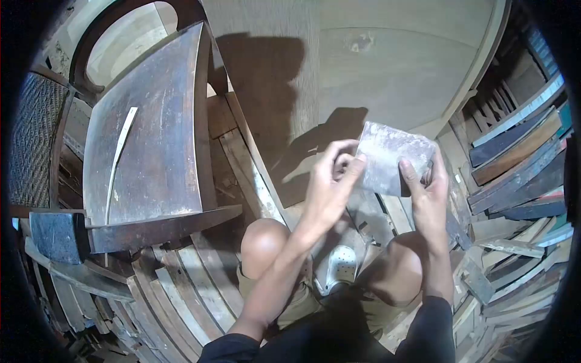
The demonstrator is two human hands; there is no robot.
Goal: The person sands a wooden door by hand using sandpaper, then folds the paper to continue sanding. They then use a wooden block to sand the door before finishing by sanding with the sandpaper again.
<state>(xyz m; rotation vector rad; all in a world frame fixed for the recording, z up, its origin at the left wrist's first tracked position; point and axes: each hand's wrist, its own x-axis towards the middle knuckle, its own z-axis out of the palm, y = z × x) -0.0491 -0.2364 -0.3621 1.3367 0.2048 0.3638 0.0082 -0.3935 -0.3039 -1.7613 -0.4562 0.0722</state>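
A flat, roughly square grey piece (390, 156) with pale, worn patches is held up in front of the wood panel. My left hand (336, 178) grips its left edge, with the thumb on the near face and the fingers curled. At its right edge my right hand (426, 187) holds it the same way, thumb on the face and fingers behind. The piece is tilted, and its far side is hidden.
A large pale wood panel (387, 72) stands ahead. To the left is a dark wooden furniture piece (151, 133) with a thin pale strip (121, 145) on it. Wood slats (190, 281) lie lower left, and stacked boards (520, 151) at the right. A light clog (342, 266) is below.
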